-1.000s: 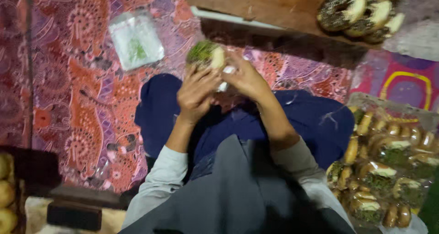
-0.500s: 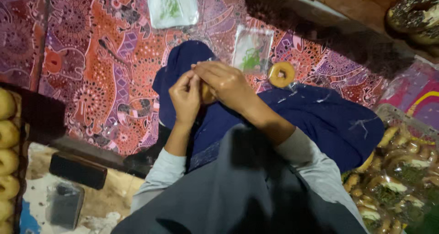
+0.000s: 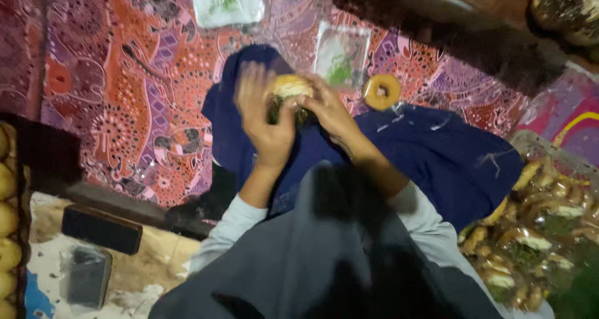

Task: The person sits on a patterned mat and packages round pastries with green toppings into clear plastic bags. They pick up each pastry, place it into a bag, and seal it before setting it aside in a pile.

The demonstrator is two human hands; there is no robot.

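Both my hands meet over my lap, which is covered by dark blue cloth (image 3: 437,163). My left hand (image 3: 265,116) and my right hand (image 3: 327,113) together grip a small round bun-like snack (image 3: 290,88), pale on top with dark green filling under it. The picture is blurred by motion, so the fingers' exact hold is unclear. A roll of yellowish tape (image 3: 382,91) lies just right of my right hand. A clear plastic bag with green bits (image 3: 341,54) lies just beyond my hands.
A second clear bag with green leaves (image 3: 226,2) lies at the top on the patterned red cloth (image 3: 125,94). A heap of wrapped snacks (image 3: 549,232) sits at the right. Yellow round fruits (image 3: 7,225) line the left edge. A dark block (image 3: 103,230) and a phone-like object (image 3: 84,275) lie lower left.
The view has tilted and shifted. My hands have kept working the snack close together, and it now shows more plainly between them. The tape roll and bags stay in place.
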